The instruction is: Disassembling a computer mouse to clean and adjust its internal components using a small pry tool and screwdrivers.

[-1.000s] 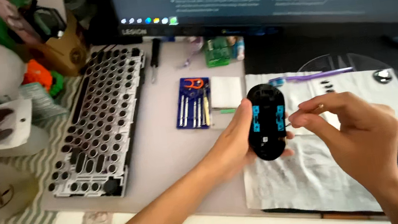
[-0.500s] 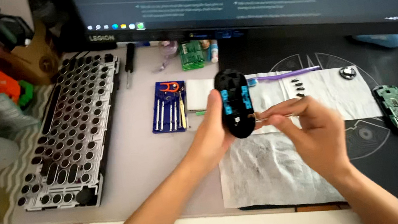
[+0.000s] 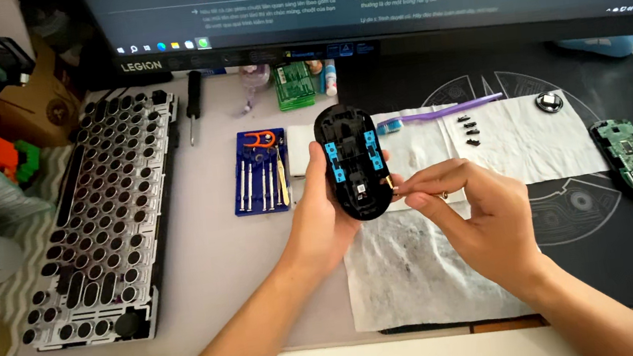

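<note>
My left hand holds a black computer mouse shell upright over the desk, its inner side with blue pads facing me. My right hand pinches a small thin tool or part against the shell's right edge at about mid height; what it is stays too small to tell. Below both hands lies a grey, dirty wipe.
A keyboard frame without keycaps lies at the left. A blue tool kit sits beside the shell. White tissue carries small screws and a purple toothbrush. A mouse circuit board rests on the dark mat; a monitor stands behind.
The view has shifted and come closer. The shell stays in my left hand, and my right hand has stayed pressed at its right edge.
</note>
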